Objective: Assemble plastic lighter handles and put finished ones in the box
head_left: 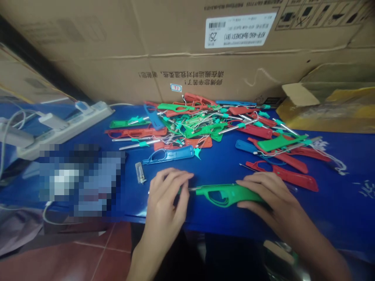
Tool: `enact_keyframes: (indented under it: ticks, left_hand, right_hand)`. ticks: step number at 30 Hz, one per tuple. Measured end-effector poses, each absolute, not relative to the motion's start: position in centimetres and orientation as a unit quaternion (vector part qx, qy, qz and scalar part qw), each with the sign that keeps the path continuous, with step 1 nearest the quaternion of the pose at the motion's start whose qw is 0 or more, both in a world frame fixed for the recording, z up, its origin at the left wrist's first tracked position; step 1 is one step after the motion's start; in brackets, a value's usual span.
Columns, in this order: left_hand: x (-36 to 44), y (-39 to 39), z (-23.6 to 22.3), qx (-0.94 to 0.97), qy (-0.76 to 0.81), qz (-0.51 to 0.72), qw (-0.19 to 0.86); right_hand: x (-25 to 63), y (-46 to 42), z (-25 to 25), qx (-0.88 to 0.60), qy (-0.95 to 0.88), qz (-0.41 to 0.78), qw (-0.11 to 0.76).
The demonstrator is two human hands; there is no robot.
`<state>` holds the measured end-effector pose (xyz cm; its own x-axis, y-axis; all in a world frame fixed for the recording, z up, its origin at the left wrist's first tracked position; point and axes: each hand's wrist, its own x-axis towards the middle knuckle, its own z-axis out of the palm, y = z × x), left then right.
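The green lighter casing [244,194] is held roughly level over the near part of the desk [216,164], the right hand [269,191] closed on its rear end and the left hand [165,199] pinching the metal tube [192,189] at its front, presumably to steady both ends. Loose lighter parts [205,130] lie piled just beyond, seemingly for easy reach. The left fingers hide much of the tube, the right hand covers the casing's rear, overlapping pieces defy counting, and a pixelated patch [101,183] obscures objects at left.
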<state>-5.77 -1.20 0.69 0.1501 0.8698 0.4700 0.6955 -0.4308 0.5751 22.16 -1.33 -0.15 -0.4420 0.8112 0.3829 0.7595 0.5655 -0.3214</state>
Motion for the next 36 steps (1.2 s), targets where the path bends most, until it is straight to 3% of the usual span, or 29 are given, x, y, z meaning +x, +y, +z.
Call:
enact_keyframes:
  ticks: [10,25,36]
  left_hand:
    - [-6.0,-1.2,0.8,0.814,0.484,0.296,0.126]
    - [-6.1,-0.7,0.1,0.825,0.462,0.311,0.091]
    - [-5.7,-0.5,0.1,0.829,0.456,0.313,0.084]
  right_hand:
    - [22.1,-1.2,-0.7,-0.483,-0.838,0.087,0.241]
    - [22.1,-1.6,-0.7,-0.495,-0.834,0.098,0.222]
    - [21.7,-1.3,-0.1,-0.475,-0.836,0.073,0.263]
